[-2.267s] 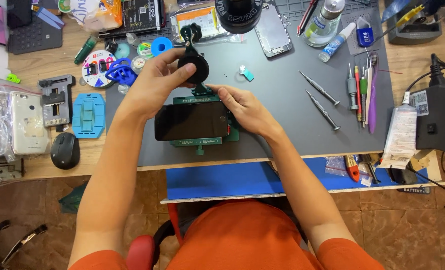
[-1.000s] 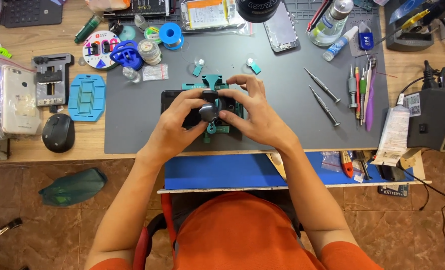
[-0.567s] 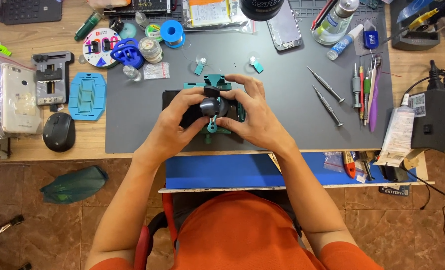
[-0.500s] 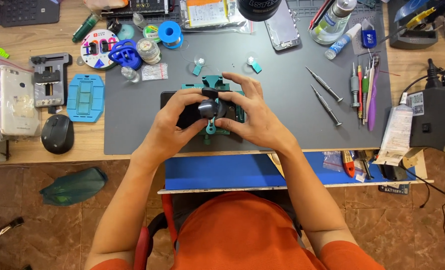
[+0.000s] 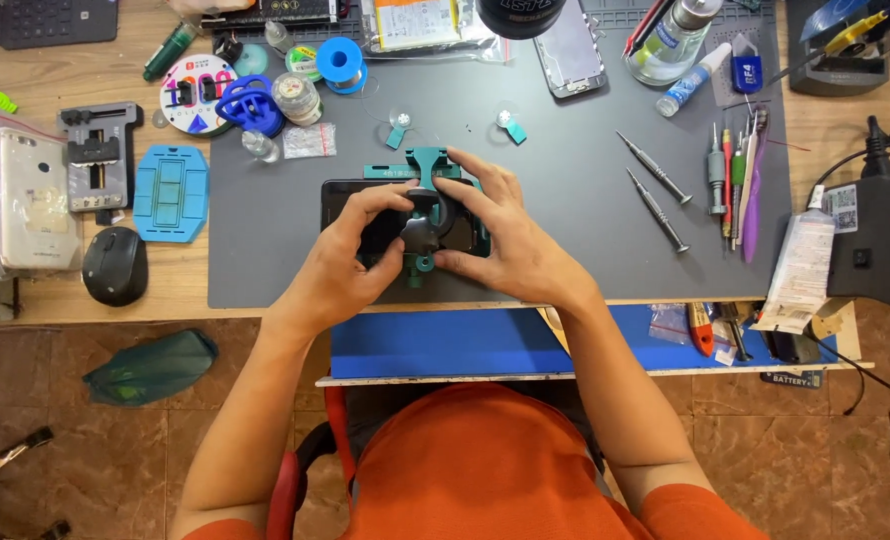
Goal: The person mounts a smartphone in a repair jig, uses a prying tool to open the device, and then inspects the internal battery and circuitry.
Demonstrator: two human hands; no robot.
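- Fingers of both hands were curled together over one spot: the left hand (image 5: 350, 262) and right hand (image 5: 500, 240) met at a black round knob (image 5: 417, 232) sitting above a dark phone (image 5: 350, 200).
- Left fingertips (image 5: 397, 205) pressed on the phone's face and touched the knob's left edge; whether they actually pinched the knob could not be told.
- Right fingers (image 5: 465, 190) arched over the knob's top and right side, thumb tucked beneath, closed around it.
- That phone lay flat in a teal clamp fixture (image 5: 427, 160), near the front middle of the grey work mat (image 5: 585, 250), mostly covered by the hands.
- Two small teal-tabbed suction discs (image 5: 398, 128) lay on the mat just behind the fixture.
- Two slim screwdrivers (image 5: 655, 195) rested at an angle, well to the right of the hands.
- A black mouse (image 5: 115, 265) and a blue rectangular holder (image 5: 170, 192) sat on the wooden bench, left of the mat.
- A blue tape roll (image 5: 341, 60) stood at the mat's far edge.
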